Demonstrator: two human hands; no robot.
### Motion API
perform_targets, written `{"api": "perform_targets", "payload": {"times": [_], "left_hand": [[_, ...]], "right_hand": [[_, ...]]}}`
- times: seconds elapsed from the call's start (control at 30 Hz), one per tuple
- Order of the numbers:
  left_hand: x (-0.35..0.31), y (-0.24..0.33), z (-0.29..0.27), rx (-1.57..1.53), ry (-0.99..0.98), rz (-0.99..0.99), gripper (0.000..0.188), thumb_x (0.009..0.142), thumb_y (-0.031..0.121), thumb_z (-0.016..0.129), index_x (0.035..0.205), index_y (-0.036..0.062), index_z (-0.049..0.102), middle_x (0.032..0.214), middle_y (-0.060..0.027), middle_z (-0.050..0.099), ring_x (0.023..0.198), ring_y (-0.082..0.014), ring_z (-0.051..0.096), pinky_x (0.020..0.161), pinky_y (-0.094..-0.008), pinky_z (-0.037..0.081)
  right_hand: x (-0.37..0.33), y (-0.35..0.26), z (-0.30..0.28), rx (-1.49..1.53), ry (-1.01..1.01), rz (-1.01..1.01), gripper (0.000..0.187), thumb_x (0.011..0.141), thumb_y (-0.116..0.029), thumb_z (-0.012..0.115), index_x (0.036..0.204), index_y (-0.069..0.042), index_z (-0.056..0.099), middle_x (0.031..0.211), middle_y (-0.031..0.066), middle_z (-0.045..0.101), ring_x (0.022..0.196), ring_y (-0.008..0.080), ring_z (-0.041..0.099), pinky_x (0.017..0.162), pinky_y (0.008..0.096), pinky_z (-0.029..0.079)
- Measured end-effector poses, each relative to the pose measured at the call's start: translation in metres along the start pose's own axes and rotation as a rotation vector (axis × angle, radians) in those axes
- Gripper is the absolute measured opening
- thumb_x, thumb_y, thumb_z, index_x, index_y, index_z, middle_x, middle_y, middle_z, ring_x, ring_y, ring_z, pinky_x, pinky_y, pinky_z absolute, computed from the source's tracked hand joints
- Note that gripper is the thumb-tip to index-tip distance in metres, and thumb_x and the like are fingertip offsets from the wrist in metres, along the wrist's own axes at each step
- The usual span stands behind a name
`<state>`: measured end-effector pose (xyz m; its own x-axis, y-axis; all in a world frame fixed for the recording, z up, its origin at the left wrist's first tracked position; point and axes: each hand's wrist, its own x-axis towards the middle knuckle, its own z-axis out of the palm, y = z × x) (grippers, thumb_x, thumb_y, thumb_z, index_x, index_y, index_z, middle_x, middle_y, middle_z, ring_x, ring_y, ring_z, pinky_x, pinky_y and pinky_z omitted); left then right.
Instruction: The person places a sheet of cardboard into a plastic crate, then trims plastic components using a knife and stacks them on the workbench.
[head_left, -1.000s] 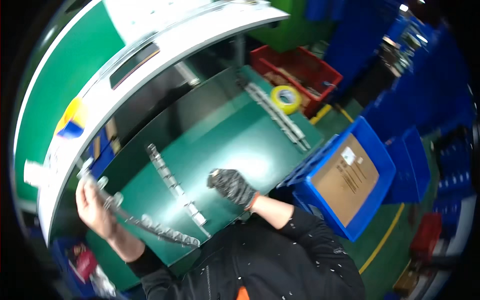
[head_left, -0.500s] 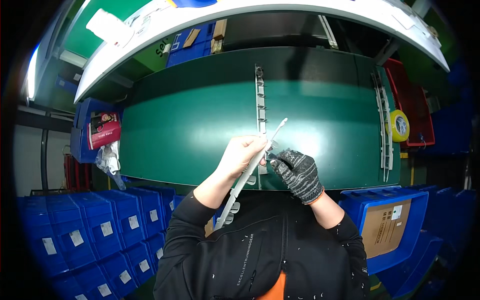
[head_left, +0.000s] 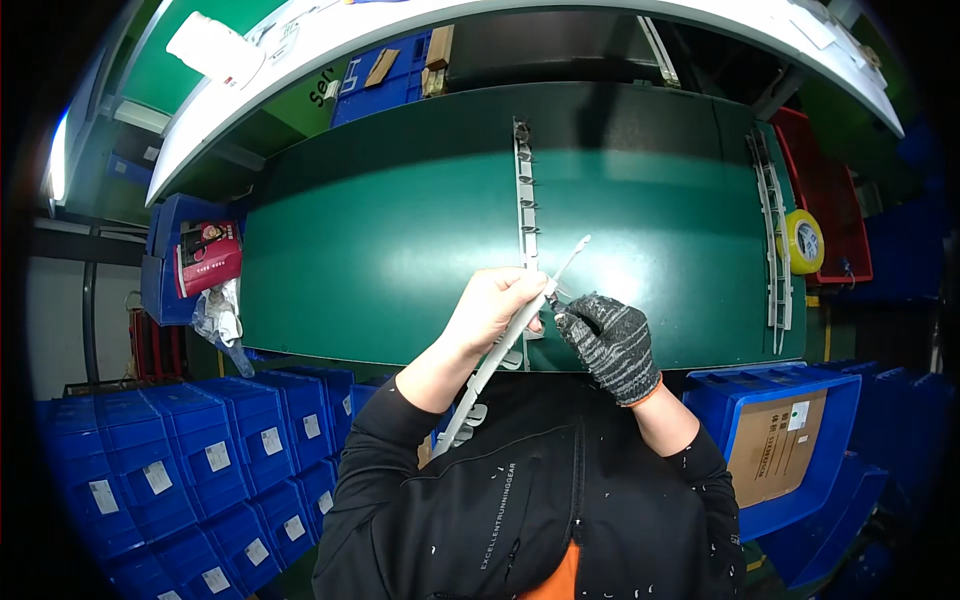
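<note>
My bare left hand (head_left: 492, 306) is closed around a long pale-grey plastic strip (head_left: 484, 376) with rounded tabs along one side. The strip slants from my jacket up over the table's front edge, its thin tip pointing away to the right. My right hand (head_left: 612, 348), in a dark grey knit glove, is pinched beside the strip, close to my left fingertips. A small dark piece shows at the gloved fingertips, too small to name. Just beyond my hands, a similar strip with dark clips (head_left: 527, 200) lies lengthwise across the green tabletop (head_left: 380, 250), its near part partly hidden by my hands.
More strips (head_left: 772, 240) lie at the table's right end, beside a yellow tape roll (head_left: 803, 242) and a red bin (head_left: 822, 200). Blue crates (head_left: 150, 450) are stacked at left; a blue crate with cardboard (head_left: 775, 450) stands at right. A white shelf (head_left: 560, 8) spans the far side.
Both hands and the held strip have shifted slightly to the right in the picture. The view itself has moved a little. The grip on the strip looks the same.
</note>
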<state>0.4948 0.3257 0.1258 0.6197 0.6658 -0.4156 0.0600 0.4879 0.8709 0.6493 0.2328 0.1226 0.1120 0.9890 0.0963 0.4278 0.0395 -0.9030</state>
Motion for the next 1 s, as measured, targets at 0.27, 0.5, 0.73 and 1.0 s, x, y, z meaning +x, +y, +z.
{"api": "perform_targets", "payload": {"times": [0.27,0.5,0.73,1.0], "left_hand": [[0.005,0.001,0.010,0.045,-0.019,-0.038,0.028,0.085,0.026,0.057,0.087,-0.0014,0.063,0.065,-0.0008,0.057,0.050,-0.0055,0.053,0.048,-0.0179,0.045],[0.002,-0.005,0.006,0.031,-0.015,-0.042,0.030,0.085,0.027,0.057,0.086,-0.0017,0.063,0.064,-0.0017,0.058,0.051,-0.0060,0.053,0.050,-0.0186,0.046],[0.003,-0.003,0.010,-0.035,-0.061,-0.025,0.029,0.085,0.026,0.057,0.087,-0.0021,0.062,0.064,-0.0027,0.058,0.051,-0.0069,0.055,0.051,-0.0193,0.047],[0.004,0.004,0.013,-0.020,-0.064,-0.054,0.029,0.084,0.026,0.058,0.088,-0.0021,0.061,0.064,-0.0031,0.058,0.050,-0.0069,0.055,0.050,-0.0199,0.048]], "right_hand": [[-0.004,0.006,-0.013,-0.107,0.042,-0.009,0.014,0.076,-0.019,0.063,0.076,-0.006,0.065,0.070,0.0108,0.060,0.061,0.0279,0.057,0.057,0.0352,0.045],[-0.003,0.009,-0.027,0.149,0.354,-0.040,0.015,0.072,-0.011,0.065,0.081,0.000,0.062,0.067,0.0135,0.059,0.058,0.0241,0.057,0.055,0.0326,0.045],[-0.001,0.009,-0.009,0.158,-0.019,-0.054,0.016,0.075,-0.011,0.064,0.087,-0.001,0.065,0.065,0.0101,0.058,0.054,0.0177,0.054,0.052,0.0287,0.042],[-0.001,0.009,-0.012,0.216,-0.014,0.012,0.018,0.075,-0.013,0.064,0.089,-0.001,0.065,0.066,0.0107,0.058,0.055,0.0186,0.054,0.053,0.0289,0.042]]}}
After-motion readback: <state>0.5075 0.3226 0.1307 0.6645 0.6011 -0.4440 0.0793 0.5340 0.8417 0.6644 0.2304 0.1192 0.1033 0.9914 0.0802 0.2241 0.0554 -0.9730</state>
